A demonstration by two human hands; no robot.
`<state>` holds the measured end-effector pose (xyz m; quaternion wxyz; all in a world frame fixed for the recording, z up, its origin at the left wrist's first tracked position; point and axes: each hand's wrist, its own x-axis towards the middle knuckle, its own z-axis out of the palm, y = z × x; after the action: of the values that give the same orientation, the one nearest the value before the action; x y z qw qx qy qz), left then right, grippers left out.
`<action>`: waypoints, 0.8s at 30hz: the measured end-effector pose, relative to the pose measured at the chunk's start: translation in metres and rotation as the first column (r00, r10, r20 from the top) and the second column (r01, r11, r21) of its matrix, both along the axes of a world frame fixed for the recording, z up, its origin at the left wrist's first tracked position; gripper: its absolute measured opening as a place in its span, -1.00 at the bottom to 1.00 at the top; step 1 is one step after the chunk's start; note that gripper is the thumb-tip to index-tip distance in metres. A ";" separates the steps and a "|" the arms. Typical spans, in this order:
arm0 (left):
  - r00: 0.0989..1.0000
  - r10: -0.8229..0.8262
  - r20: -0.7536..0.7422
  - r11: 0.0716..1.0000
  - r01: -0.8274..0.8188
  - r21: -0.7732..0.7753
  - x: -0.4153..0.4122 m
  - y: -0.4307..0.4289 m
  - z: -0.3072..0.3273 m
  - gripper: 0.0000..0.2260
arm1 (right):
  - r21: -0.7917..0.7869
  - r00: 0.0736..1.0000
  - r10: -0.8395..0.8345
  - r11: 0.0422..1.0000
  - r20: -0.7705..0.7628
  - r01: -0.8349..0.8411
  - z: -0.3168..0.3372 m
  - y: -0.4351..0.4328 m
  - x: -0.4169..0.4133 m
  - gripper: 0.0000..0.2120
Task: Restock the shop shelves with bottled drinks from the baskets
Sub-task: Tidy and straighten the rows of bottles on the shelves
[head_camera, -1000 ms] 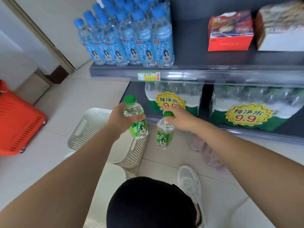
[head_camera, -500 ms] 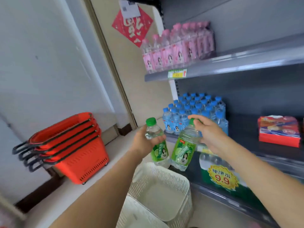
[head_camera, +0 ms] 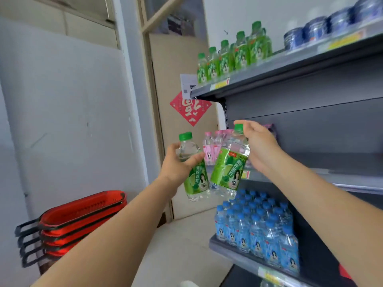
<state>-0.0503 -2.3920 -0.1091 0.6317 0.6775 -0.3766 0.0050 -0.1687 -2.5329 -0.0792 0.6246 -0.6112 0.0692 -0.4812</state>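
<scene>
Now both green-label bottles are held up in front of the rack (head_camera: 279, 69), level with its second shelf. The left hand (head_camera: 176, 164) wraps its fingers and thumb round the shoulder of the left bottle (head_camera: 194, 177). That bottle's long axis is near upright, cap up and leaning a little away from the rack. The right hand (head_camera: 259, 146) pinches the right bottle (head_camera: 230, 168) at the cap, so it hangs cap up, its cap tipped toward the rack. The two bases lie just beside each other.

The pink bottles (head_camera: 211, 150) on the rack's second shelf are mostly covered by the right bottle and hand. The blue cans (head_camera: 323, 30) on the rack's top shelf are blurred, and the price tags cannot be read. A pale thing at the bottom edge is cut off.

Half a second ago the hands were lower, level with the blue bottles (head_camera: 257, 230), and white baskets showed below them. Those are gone from view, and the green row (head_camera: 234, 56) on the rack's top shelf has appeared. The red baskets (head_camera: 78, 220) stay stacked well left of the rack.
</scene>
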 end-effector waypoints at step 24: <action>0.975 -0.219 -0.024 0.975 0.218 -0.050 0.197 -0.082 0.255 -0.06 | -0.355 0.967 -0.248 0.910 -0.058 0.213 0.245 -0.056 0.213 -0.72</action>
<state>0.1471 -2.4740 0.1455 0.6498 0.6169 -0.4393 -0.0656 0.0442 -2.5887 0.1660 0.4418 -0.7226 0.0868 -0.5246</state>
